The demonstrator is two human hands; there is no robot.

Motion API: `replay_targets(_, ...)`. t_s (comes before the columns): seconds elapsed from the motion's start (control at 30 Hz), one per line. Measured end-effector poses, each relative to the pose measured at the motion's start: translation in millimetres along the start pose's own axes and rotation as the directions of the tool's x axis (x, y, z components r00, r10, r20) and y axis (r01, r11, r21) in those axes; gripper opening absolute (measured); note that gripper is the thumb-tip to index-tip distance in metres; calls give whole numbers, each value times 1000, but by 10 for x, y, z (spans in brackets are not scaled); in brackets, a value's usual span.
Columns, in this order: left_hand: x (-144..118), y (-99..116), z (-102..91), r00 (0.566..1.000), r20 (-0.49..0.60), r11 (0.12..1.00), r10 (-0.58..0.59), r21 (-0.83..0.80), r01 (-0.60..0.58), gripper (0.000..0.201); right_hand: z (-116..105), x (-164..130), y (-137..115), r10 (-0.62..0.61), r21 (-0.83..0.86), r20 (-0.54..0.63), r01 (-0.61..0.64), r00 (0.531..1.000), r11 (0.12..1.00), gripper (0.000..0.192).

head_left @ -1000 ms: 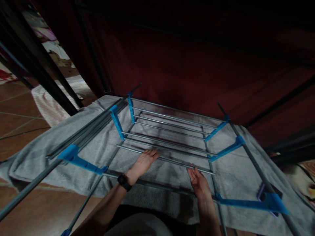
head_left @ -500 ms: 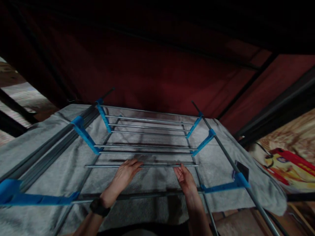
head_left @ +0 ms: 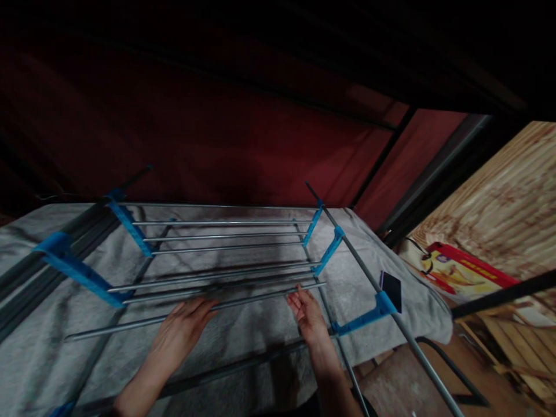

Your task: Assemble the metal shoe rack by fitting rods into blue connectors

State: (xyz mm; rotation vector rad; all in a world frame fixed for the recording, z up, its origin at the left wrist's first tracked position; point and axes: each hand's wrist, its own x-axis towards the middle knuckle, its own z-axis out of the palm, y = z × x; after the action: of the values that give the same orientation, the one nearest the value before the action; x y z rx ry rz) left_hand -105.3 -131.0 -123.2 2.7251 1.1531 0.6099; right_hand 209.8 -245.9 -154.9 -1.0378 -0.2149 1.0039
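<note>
A loose metal tube point(head_left: 254, 299) runs across in front of me, its left end nearer and lower than its right. My left hand point(head_left: 182, 327) is closed over its middle part from above. Near the right end, my right hand point(head_left: 307, 313) grips it between thumb and fingers. Just beyond lies a rack frame of grey tubes and blue plastic brackets. Several crossbars point(head_left: 226, 236) span between the left bracket point(head_left: 87, 275) and the right bracket point(head_left: 329, 252) and the pair behind them. A nearer blue bracket point(head_left: 365, 315) sits at right on the long side tube point(head_left: 358, 255).
The rack lies on a grey blanket point(head_left: 347, 272). A dark phone point(head_left: 391, 289) rests beside the right side tube. Behind hangs a dark red cloth wall point(head_left: 243, 162). At right are a red and yellow package point(head_left: 464, 272) and wooden slats point(head_left: 521, 347) lower down.
My view has turned to the right, so the rack appears shifted left. The held tube now slants, its left end nearer to me. Both hands stay on it.
</note>
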Motion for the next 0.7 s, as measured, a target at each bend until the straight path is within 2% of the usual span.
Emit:
replay_targets(0.13, 19, -22, -61, 1000, -12, 1000, -13, 3, 13, 43, 49, 6, -128, 63, 61, -59, -59, 996, 996, 41)
replay_targets(0.27, 54, -23, -134, 1000, -22, 1000, -22, -17, 22, 47, 126, 23, -221, 47, 80, -83, -40, 995, 996, 34)
replay_targets(0.7, 178, -11, -209, 993, -119, 1000, -13, 18, 16, 51, 358, 138, -486, -45, 85, -19, 46, 999, 995, 34)
